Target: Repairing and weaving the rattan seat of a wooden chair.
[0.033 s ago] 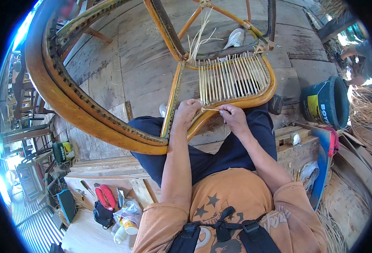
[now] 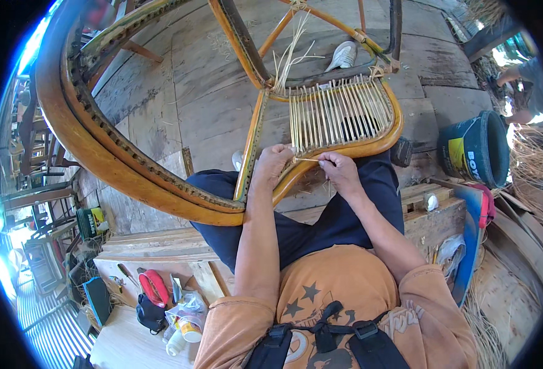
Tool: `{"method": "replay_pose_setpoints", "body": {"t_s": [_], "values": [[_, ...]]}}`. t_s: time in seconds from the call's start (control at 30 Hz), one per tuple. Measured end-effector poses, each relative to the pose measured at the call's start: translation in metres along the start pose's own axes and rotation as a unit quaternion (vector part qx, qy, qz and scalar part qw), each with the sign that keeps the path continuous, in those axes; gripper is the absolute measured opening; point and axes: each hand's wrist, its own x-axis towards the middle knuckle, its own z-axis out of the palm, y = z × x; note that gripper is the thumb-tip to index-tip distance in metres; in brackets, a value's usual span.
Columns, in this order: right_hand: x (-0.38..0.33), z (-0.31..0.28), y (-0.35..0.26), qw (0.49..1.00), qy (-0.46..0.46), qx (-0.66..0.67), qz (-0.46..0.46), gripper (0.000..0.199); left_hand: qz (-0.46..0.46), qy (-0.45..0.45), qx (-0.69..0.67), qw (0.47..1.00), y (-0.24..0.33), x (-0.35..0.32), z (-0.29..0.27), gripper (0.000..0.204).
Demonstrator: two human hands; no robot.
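Note:
A curved rattan chair frame (image 2: pixel 142 178) lies across my lap, its varnished rim sweeping round to the left. Pale cane strands (image 2: pixel 339 114) run side by side across one rounded section of it. At the near left corner of those strands, my left hand (image 2: pixel 274 163) is closed with fingertips against the rim. My right hand (image 2: pixel 343 173), just to its right, pinches a short stretch of cane strand (image 2: pixel 307 160) that spans the gap between both hands. Whatever lies inside the left fingers is hidden. Loose cane ends (image 2: pixel 293 55) stick up beyond the woven section.
A dark bucket (image 2: pixel 475 150) with a yellow label stands at the right. Lower left, a board holds a red-and-black pouch (image 2: pixel 154 288) and a plastic bag with cups (image 2: pixel 188 317). A blue panel (image 2: pixel 468 246) leans at my right. Another person's arm (image 2: pixel 517 77) shows far right.

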Motion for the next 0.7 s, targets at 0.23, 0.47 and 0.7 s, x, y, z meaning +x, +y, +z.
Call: {"method": "replay_pose_setpoints", "body": {"t_s": [0.23, 0.47, 0.7], "values": [[-0.0007, -0.0017, 0.0019, 1.0, 0.0, 0.0, 0.004, 0.015, -0.006, -0.011, -0.031, 0.999, 0.007, -0.0059, 0.0066, 0.02], [-0.0001, -0.0016, 0.0015, 0.999, -0.015, 0.008, 0.036, 0.016, -0.012, -0.013, -0.043, 0.999, 0.0055, -0.0041, 0.0049, 0.018], [-0.0008, -0.0003, -0.0041, 1.0, 0.017, 0.002, 0.016, 0.015, -0.001, 0.006, -0.025, 1.0, 0.0061, -0.0051, 0.0079, 0.017]]}}
